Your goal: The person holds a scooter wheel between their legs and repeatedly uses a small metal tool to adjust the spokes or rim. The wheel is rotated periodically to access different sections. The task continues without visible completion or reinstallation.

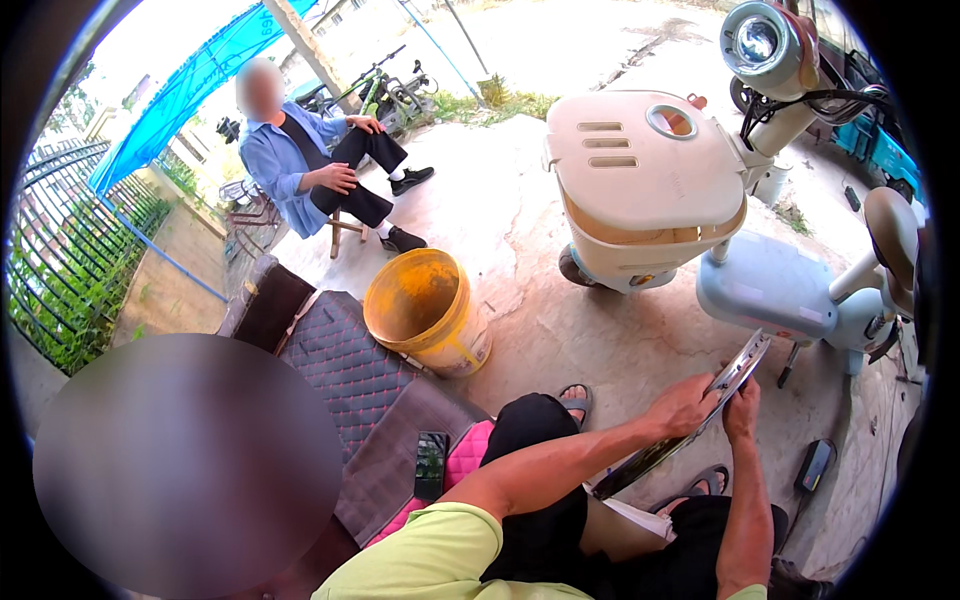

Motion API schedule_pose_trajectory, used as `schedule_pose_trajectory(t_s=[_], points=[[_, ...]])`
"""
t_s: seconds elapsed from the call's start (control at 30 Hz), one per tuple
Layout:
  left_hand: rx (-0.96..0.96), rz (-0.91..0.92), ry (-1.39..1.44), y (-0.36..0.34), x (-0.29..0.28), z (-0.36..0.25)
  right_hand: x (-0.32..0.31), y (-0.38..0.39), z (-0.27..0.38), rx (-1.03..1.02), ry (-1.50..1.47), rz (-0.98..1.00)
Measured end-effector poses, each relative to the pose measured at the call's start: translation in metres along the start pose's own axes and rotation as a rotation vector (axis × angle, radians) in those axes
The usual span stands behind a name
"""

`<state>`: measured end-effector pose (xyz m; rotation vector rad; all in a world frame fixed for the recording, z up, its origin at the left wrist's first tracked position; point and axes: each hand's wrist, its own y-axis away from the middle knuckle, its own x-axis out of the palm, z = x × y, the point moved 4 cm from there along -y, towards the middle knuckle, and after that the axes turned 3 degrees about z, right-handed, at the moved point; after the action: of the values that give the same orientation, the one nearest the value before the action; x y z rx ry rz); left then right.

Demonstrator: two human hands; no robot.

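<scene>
In front of my knees I hold a long, thin piece with a shiny silver edge and a dark lower part (745, 362), seen nearly edge-on; its exact kind cannot be made out. It slants from upper right down to between my legs. My left hand (685, 406) grips it from the left side, a little below its upper end. From the right side my right hand (741, 408) closes on it at about the same height. Some of the fingers are hidden behind the piece. Pale sheet-like material (640, 520) shows below it, between my legs.
A yellow bucket (470, 335) stands ahead left, beside a quilted bench (335, 365) with a phone (431, 466). A light-blue electric scooter (765, 285) with a cream basket (640, 160) stands ahead right. A black charger-like box (815, 465) lies right. Another person (310, 165) sits farther off.
</scene>
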<state>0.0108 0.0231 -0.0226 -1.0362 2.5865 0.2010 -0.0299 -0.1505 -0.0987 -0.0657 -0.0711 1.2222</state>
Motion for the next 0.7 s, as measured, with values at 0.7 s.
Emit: schedule_pose_trajectory(t_s=[0.7], points=[[-0.006,0.012,0.085,-0.012,-0.030,-0.007,-0.005,0.004,0.006,-0.015,0.146,-0.026]])
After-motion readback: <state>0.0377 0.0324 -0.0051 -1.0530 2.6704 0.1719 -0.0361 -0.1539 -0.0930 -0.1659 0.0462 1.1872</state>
